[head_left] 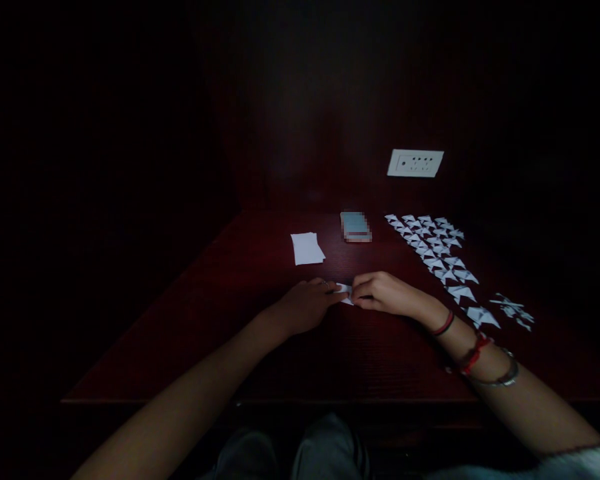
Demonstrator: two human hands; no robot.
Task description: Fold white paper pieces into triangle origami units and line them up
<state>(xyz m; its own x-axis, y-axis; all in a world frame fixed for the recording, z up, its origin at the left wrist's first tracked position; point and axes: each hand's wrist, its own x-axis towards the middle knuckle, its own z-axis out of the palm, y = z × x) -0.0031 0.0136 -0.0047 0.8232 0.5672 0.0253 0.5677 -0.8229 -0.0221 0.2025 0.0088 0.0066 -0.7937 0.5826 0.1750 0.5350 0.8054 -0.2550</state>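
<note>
Between my two hands a small folded piece of white paper (346,292) lies on the dark red table, partly covered by my fingers. My left hand (313,303) rests on its left side with the fingers stretched out across it. On the right side, my right hand (380,292) has its fingers curled and pinched at the paper's edge. A stack of white paper sheets (307,249) lies just beyond my left hand. Rows of folded white paper pieces (435,250) spread over the table to the right of my right hand.
A pale blue pad-like object (356,227), blurred out, lies near the back. Thin white paper strips (513,308) sit in a small pile at the right. A white socket plate (415,163) is on the back wall. The table (180,333) has its front edge close to me.
</note>
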